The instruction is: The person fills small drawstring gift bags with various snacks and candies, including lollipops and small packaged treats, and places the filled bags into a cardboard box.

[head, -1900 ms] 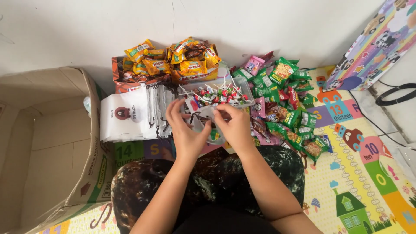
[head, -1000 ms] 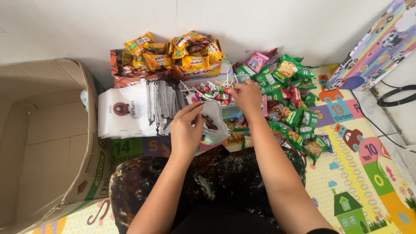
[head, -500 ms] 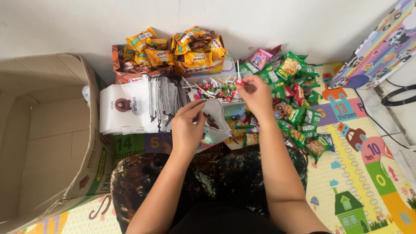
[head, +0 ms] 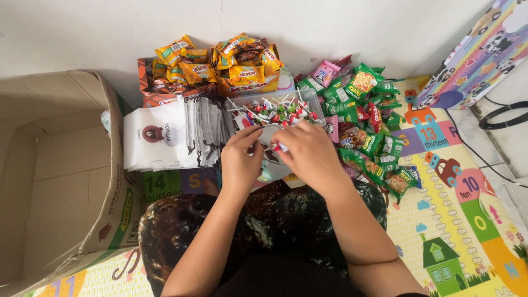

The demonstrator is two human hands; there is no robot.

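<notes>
fingers (head: 278, 144) pinching lollipop (head: 276, 147), axis prob. sideways

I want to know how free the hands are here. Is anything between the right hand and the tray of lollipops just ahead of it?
Nothing visible. The right hand sits at the near edge of the lollipops, fingertips pinching a small red-and-white piece beside the left hand. The green snack packets lie off to its right, not in between.

White wall (head: 110, 33) behind; colourful numbered play mat (head: 467, 220) on floor; open cardboard box (head: 55, 181) left.
</notes>
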